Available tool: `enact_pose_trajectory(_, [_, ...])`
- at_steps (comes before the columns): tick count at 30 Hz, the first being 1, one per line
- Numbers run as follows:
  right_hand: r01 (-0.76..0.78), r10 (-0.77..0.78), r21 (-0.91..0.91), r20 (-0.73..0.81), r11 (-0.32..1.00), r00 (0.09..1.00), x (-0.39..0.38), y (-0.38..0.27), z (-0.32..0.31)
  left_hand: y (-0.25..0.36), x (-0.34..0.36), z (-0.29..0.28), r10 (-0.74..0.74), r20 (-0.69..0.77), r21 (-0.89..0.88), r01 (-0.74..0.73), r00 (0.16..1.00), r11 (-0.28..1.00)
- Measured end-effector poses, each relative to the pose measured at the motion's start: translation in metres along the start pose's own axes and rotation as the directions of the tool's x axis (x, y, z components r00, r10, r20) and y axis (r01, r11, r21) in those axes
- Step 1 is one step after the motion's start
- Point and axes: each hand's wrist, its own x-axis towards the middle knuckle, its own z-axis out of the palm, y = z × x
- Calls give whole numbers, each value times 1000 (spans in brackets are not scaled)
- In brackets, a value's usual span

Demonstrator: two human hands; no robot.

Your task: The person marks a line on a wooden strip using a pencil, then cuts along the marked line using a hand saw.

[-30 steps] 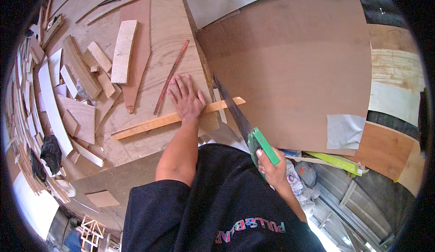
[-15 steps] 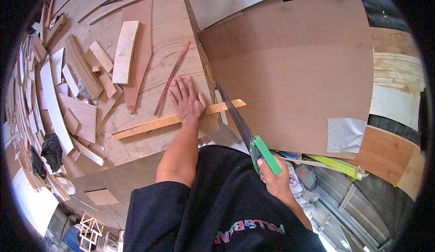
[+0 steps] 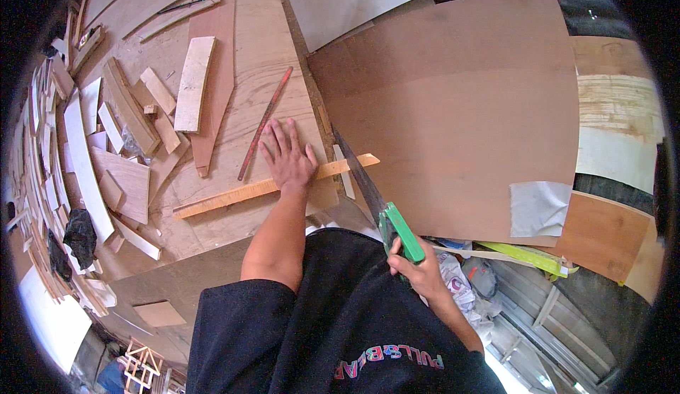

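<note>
My left hand (image 3: 292, 159) lies flat, fingers spread, over a narrow wooden strip (image 3: 230, 199) and presses it to the plywood tabletop (image 3: 276, 33). The strip's right end sticks out past the table's edge. My right hand (image 3: 416, 265) is wrapped round the green handle of a hand saw (image 3: 363, 176). The dark blade slants up and to the left, crossing the strip just outside the table's edge; I cannot make out how deep any cut is. Beside my left fingertips lies a thin red stick (image 3: 265, 123).
A pale board (image 3: 195, 86) rests on a longer reddish, pointed board (image 3: 221, 61). Wood offcuts (image 3: 127, 181) and a black plastic bag (image 3: 80, 238) crowd the left side. To the right stands a large brown sheet (image 3: 460, 118). A yellow-green strip (image 3: 524, 258) lies at its lower edge.
My right hand and the saw have moved a little up and to the left along the blade's line. My left hand stays on the strip.
</note>
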Motion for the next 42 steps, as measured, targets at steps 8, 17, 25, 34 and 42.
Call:
enact_pose_trajectory(8, [-20,-11,-145,-216,989,976,-2,21,12,0,-1,2,13,-29,-27,-13,1000,1000])
enact_pose_trajectory(17, [-185,139,-183,-238,966,961,-5,-19,0,1,-2,4,16,15,-25,-15,1000,1000])
enact_pose_trajectory(25, [56,-143,-297,-280,953,949,93,34,16,2,-1,2,22,-53,-55,-24,998,998])
enact_pose_trajectory(34, [27,-109,-313,-248,949,963,40,-1,17,0,0,-2,6,30,-36,-5,1000,999])
enact_pose_trajectory(42, [-40,-20,-325,-177,945,984,50,-15,38,1,-7,1,14,63,-29,-12,998,999])
